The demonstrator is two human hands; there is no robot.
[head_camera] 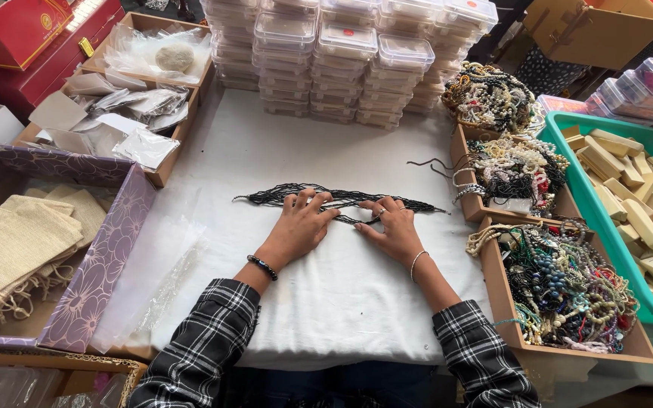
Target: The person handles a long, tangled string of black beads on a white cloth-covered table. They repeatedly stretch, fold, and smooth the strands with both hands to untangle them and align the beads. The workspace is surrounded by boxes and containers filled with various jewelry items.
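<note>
A black multi-strand beaded necklace (273,196) lies stretched left to right on the white cloth (341,295). My left hand (300,227) rests palm down with its fingertips on the strands near the middle. My right hand (394,229) lies flat beside it, fingers touching the right half of the necklace. Both wrists wear bracelets and the sleeves are black-and-white plaid. Neither hand grips anything.
Stacks of clear plastic boxes (341,57) stand at the back. Cardboard trays of mixed beaded jewellery (561,287) line the right side, beside a teal bin of wooden blocks (644,204). A purple floral box with burlap pouches (32,242) sits left, with plastic sleeves (160,272) beside it.
</note>
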